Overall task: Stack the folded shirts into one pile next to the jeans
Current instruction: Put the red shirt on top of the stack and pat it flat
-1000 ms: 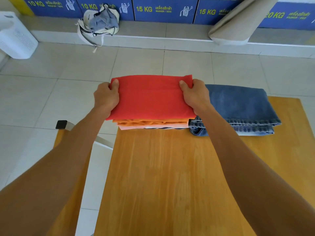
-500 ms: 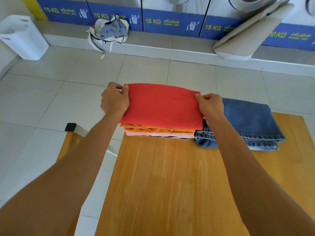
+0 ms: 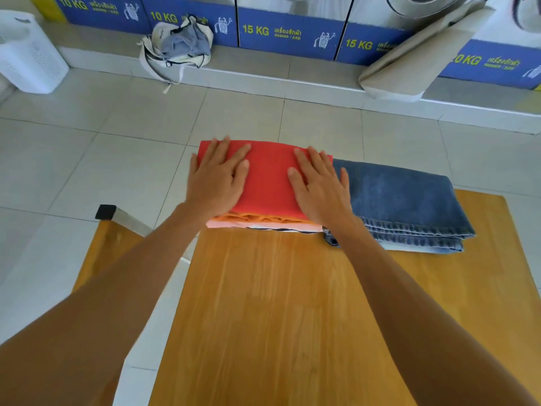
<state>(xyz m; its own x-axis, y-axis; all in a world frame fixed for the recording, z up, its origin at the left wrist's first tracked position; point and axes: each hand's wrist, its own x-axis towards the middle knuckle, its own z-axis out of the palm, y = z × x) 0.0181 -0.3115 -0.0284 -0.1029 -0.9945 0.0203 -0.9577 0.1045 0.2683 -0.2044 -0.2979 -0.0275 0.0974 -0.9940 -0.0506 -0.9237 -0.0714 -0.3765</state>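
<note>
Red folded shirt [image 3: 268, 177] tops the pile of folded shirts [image 3: 263, 222] at the far left of the wooden tabletop [image 3: 292, 303], its right edge touching the folded blue jeans [image 3: 404, 200]. Both hands lie open and flat on it, left hand [image 3: 218, 178] and right hand [image 3: 320, 187] apart, likely pressing the stack level so it sits square beside the denim.

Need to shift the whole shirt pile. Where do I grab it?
Judging by the layers, grip the shirt pile at its two short ends, low, under the bottom layer. The left end is free; the jeans crowd the right end. Both hands lie flat on the red shirt.
</note>
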